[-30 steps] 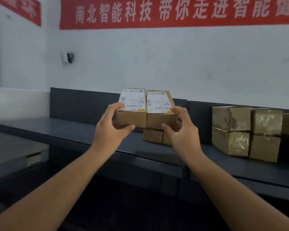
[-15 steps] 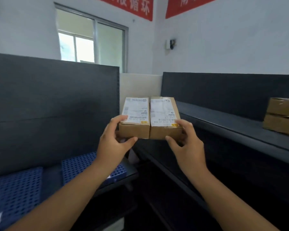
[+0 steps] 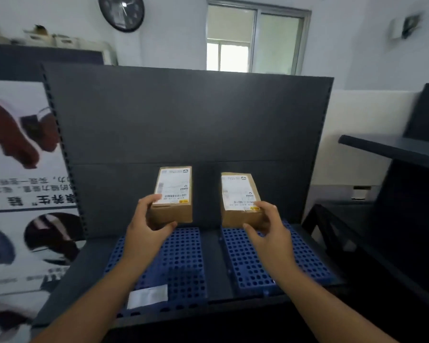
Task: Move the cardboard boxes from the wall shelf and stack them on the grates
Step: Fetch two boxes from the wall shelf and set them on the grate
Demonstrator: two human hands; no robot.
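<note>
I have one small cardboard box (image 3: 173, 194) pinched in my left hand (image 3: 148, 225) and a second box (image 3: 240, 199) in my right hand (image 3: 268, 229), each held over its own blue grate (image 3: 181, 263), (image 3: 258, 263). Both grates look bare, so I judge the stacking barely begun. White shipping labels with barcodes top both boxes; their print is too small to read. The poster (image 3: 22, 169) beside the desk (image 3: 84, 268) carries blurred Chinese writing.

Both boxes (image 3: 172, 194) (image 3: 240, 199): matt brown cardboard, white paper labels on top. Grates (image 3: 181, 258) (image 3: 270, 258): blue perforated plastic. Backboard (image 3: 183, 115): matt dark grey.
</note>
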